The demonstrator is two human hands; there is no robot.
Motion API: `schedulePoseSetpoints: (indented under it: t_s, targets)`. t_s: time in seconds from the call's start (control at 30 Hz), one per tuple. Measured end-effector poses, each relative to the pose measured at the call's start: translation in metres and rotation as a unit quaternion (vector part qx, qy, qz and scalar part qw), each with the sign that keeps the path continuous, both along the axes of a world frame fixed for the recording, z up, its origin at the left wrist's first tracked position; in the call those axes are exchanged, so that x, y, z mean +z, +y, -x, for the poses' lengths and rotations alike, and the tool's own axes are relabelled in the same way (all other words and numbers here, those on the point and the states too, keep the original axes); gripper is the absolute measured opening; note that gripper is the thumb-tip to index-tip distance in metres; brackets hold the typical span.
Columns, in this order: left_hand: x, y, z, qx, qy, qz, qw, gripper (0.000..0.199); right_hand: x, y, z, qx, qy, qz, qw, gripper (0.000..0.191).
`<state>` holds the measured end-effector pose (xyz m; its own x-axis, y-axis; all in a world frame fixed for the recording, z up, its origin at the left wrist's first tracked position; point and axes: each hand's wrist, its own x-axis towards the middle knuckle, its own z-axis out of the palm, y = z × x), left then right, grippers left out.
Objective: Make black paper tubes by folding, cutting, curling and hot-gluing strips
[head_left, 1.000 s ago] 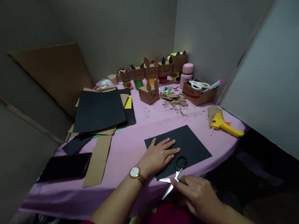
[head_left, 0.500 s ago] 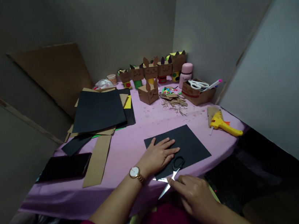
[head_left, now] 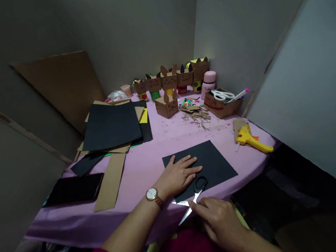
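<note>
Across the black paper (head_left: 217, 161) lie the left fingers (head_left: 196, 169), spread wide — the right fingers (head_left: 199, 210) hold opened scissors (head_left: 198, 195).

From my remote post I see a pink-draped table (head_left: 144, 158), twelve o'clock its far edge, bearing an eared cardboard box (head_left: 165, 108) at twelve, bottle (head_left: 209, 78) at one, carton (head_left: 218, 107) at two, glue gun (head_left: 253, 141) at three, black sheet (head_left: 214, 162) at five, cardboard strip (head_left: 110, 185) at seven, black tablet (head_left: 74, 190) at eight, paper stack (head_left: 109, 124) at ten.

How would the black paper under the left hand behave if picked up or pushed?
The paper looks thin, so it's probably light and somewhat bendy. Lying flat on the cloth, it would likely slide rather than tip.
</note>
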<state>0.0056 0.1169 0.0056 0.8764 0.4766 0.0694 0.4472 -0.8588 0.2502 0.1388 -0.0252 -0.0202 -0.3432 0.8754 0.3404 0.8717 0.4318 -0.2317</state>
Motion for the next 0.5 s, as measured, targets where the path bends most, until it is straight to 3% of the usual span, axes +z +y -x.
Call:
schedulePoseSetpoints:
  t_s: [0.2,0.37,0.5]
  targets:
    - [-0.001,0.001,0.0,-0.002,-0.004,0.007,1.0,0.036,-0.002,-0.008,-0.003,0.029,0.018,-0.019,0.999,0.046]
    - [0.003,0.0,0.001,-0.001,-0.007,0.003,1.0,0.036,-0.002,-0.008,-0.021,0.074,0.056,-0.105,0.99,0.045]
    - [0.005,-0.001,0.002,0.005,-0.006,-0.003,1.0,0.036,0.011,0.012,-0.041,0.014,0.135,-0.108,0.985,0.041]
